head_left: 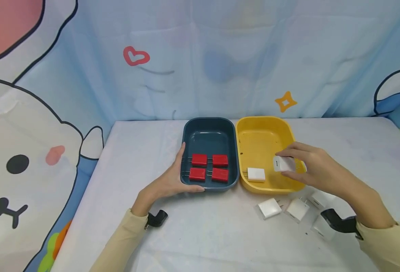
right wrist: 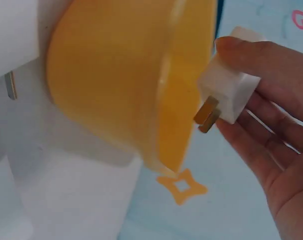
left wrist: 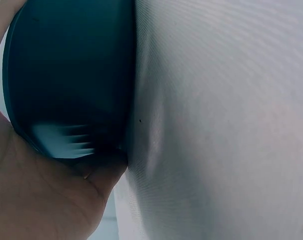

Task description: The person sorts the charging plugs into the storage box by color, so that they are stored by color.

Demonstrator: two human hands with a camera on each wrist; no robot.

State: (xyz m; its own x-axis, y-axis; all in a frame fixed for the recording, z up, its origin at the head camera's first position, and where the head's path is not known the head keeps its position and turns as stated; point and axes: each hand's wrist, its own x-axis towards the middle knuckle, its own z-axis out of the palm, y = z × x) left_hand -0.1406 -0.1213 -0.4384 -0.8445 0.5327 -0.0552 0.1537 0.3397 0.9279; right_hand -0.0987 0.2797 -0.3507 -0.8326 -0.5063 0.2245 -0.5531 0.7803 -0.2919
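My left hand (head_left: pixel 171 181) rests against the front left corner of a dark blue tray (head_left: pixel 211 123), fingers along its left side and thumb along its front wall. Several red plug adapters (head_left: pixel 199 160) with metal prongs lie in two rows inside. Over the yellow tray (head_left: pixel 261 130), my right hand (head_left: pixel 317 170) pinches a white charger plug (head_left: pixel 285 164) between thumb and fingers. Its two flat prongs show in the right wrist view, pointing away from the fingertips. Another white charger (head_left: pixel 256 174) lies in the yellow tray's front left part.
In front of the yellow tray, several white chargers (head_left: pixel 269 208) lie on the white-covered table (head_left: pixel 193 234), some partly behind my right wrist. The two trays stand side by side. A light blue patterned curtain (head_left: pixel 193 60) hangs behind the table.
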